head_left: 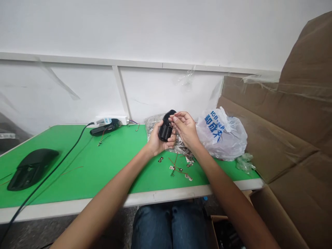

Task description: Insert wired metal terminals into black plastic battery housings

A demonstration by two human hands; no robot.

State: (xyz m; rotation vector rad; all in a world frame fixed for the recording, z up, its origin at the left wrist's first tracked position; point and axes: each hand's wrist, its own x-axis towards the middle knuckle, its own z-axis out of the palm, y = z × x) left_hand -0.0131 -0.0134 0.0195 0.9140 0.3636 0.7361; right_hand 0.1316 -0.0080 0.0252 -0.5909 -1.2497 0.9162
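Note:
Above the green table, my left hand (156, 139) is wrapped round a black plastic housing (165, 132) with a hollow battery bay facing me. My right hand (184, 127) is pinched at the upper right of that housing, and a thin reddish wire (176, 113) shows at its fingertips. The wire's other end is hidden by the fingers. Just below the hands, small metal contact pieces (171, 167) with thin wires lie loose on the table. More metal pieces (188, 152) spill from a clear plastic bag (153, 125) behind my hands.
A white plastic bag with blue print (222, 135) stands on the right, beside cardboard (293, 145). At the left are a black housing (32, 167), another one (105, 128) with wires, a white power strip (121, 120) and a black cable (55, 168) crossing the green tabletop (109, 173).

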